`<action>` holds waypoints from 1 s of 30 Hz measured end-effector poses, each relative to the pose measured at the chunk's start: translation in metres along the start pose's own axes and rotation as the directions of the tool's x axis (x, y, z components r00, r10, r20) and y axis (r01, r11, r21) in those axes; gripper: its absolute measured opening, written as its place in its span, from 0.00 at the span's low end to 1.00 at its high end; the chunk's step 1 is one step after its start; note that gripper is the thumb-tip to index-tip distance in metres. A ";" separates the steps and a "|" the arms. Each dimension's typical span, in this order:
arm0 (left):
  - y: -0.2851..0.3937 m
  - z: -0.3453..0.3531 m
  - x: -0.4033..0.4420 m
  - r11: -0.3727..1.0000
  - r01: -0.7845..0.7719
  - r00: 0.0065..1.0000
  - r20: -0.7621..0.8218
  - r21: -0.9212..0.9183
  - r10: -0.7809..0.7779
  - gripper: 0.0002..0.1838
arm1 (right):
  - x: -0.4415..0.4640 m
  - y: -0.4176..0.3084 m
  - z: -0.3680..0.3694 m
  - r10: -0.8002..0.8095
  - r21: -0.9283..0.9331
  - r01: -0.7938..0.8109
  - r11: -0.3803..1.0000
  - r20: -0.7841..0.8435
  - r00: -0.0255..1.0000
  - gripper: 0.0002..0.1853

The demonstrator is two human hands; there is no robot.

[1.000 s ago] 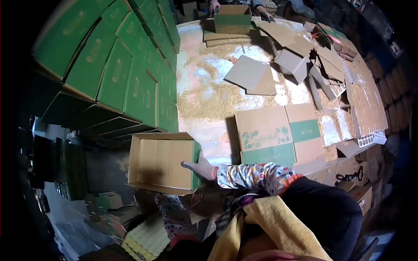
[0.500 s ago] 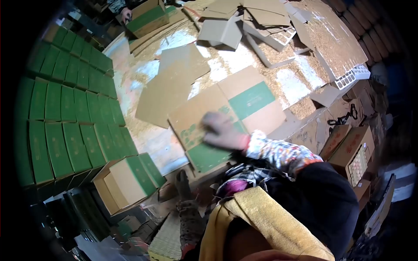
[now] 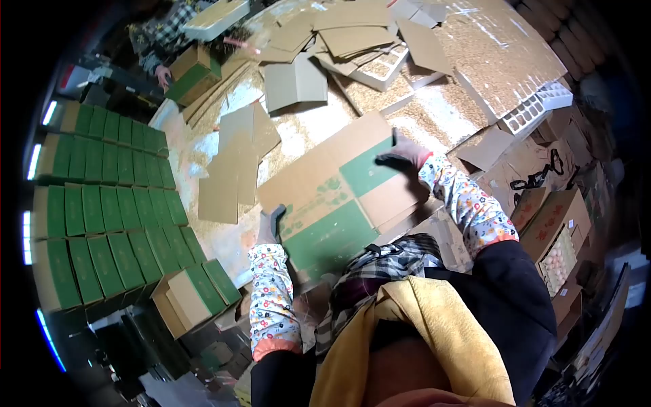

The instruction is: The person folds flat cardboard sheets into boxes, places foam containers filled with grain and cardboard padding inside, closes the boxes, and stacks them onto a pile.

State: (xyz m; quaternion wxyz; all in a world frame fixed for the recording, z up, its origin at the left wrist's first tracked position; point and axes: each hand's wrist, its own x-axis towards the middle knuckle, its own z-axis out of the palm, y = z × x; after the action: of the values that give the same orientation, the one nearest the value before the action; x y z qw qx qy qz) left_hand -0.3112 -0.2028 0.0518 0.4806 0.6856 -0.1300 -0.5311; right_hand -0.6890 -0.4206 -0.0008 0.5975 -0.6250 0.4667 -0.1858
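A flattened brown and green cardboard box (image 3: 325, 197) lies in front of me at the near edge of the table, slightly tilted to the view. My left hand (image 3: 268, 225), in a grey glove, grips its left edge, fingertips over the board. At the far right edge my right hand (image 3: 407, 150), also gloved, holds the box with the thumb across the green panel and the other fingers along the rim. Left of the box, loose flat cardboard pieces (image 3: 227, 183) rest on the table.
Stacked green boxes (image 3: 112, 258) line the left side, with an open box (image 3: 180, 305) nearest me. Grain-covered trays (image 3: 508, 61) and cardboard sheets (image 3: 352, 37) cover the far table. A carton of eggs (image 3: 559, 258) stands right. Another person's hand (image 3: 163, 76) touches a box (image 3: 193, 71).
My left hand has come up from below the table edge to the box's left edge. My right hand has moved from the box's middle to its far right edge.
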 end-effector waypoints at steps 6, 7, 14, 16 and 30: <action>0.064 -0.015 -0.021 0.414 -0.816 0.449 -0.007 0.402 0.893 0.23 | -0.043 -0.098 -0.018 -0.273 0.110 0.381 0.918 -0.522 0.808 0.35; 0.076 -0.015 -0.026 0.155 -0.808 0.245 0.085 0.568 0.966 0.23 | -0.045 -0.108 -0.017 -0.286 0.074 0.398 0.915 -0.577 0.765 0.36; 0.118 -0.012 0.035 0.943 -0.331 0.880 0.371 0.029 0.298 0.29 | -0.048 -0.143 0.014 0.040 -0.106 -0.161 0.981 -0.705 0.708 0.51; 0.097 -0.010 0.041 0.966 -0.226 0.871 0.470 0.122 0.145 0.28 | -0.045 -0.132 0.020 0.168 -0.078 -0.249 0.965 -0.545 0.822 0.50; 0.204 0.025 -0.062 0.340 -0.712 0.672 0.456 0.614 0.584 0.16 | -0.076 -0.169 0.007 -0.242 -0.034 0.323 0.946 -0.737 0.631 0.37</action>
State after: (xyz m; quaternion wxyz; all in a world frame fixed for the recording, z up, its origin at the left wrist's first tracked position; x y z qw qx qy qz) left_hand -0.2892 -0.2757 0.2525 0.3085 0.6650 -0.6360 -0.2410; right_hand -0.6597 -0.3805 0.1781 0.3545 -0.5321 0.5524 -0.5348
